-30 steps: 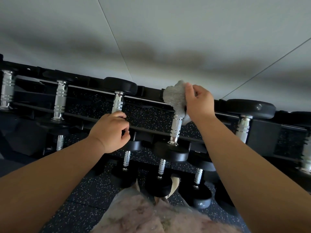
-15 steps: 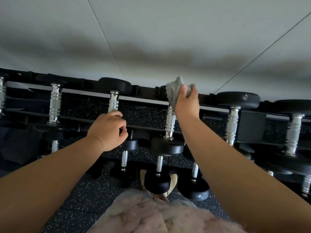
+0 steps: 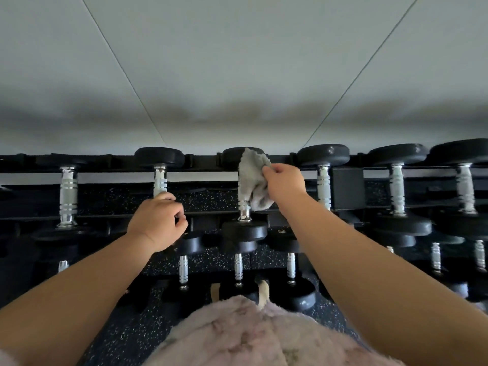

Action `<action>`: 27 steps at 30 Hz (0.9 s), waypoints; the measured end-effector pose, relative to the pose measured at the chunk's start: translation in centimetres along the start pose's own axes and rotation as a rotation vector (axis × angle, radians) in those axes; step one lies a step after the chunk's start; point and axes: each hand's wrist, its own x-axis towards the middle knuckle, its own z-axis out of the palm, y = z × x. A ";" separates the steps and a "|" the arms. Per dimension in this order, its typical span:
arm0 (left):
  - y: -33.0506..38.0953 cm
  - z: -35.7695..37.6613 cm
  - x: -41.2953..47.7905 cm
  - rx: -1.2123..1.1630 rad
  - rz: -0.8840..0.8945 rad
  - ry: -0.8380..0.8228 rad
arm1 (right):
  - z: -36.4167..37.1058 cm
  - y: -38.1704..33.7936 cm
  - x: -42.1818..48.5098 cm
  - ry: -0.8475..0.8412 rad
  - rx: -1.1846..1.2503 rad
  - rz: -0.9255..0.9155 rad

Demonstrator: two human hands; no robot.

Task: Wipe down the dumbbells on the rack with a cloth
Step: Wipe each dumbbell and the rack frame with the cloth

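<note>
Nearest us, a pale fuzzy garment fills the bottom edge of the view, and below it the speckled rubber floor shows between our two bare forearms. Just beyond, the lower tier of the rack holds short dumbbells with chrome handles, standing end-on toward us.

Our left hand is curled into a loose fist on the near end of one upper-tier dumbbell, fingers folded in and holding nothing loose; we judge it is there to brace us, or to steady that weight while the neighbour is cleaned. Whether it truly grips the handle we cannot tell, as the knuckles hide the contact.

To its right, our right hand pinches a bunched grey cloth between thumb and fingertips and presses it against the chrome handle of the middle dumbbell. The cloth drapes from the dumbbell's far black head down over most of the handle, leaving only the lower collar bare. Bunched this way, it can wrap the round bar.

Farther along the black rack's top rail, more dumbbells sit side by side toward the right end, untouched by either hand. Behind the rack rises a plain grey panelled wall.
</note>
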 end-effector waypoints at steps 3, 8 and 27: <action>0.4 -0.2 -0.2 0.056 0.034 0.019 | -1.7 1.5 -1.6 0.035 0.000 -0.036; 1.4 0.4 0.2 0.251 0.042 -0.005 | -6.0 4.0 -3.2 0.134 -0.005 -0.091; 22.4 5.4 4.5 0.039 -0.034 0.049 | -15.8 6.2 7.8 0.050 -0.414 -0.486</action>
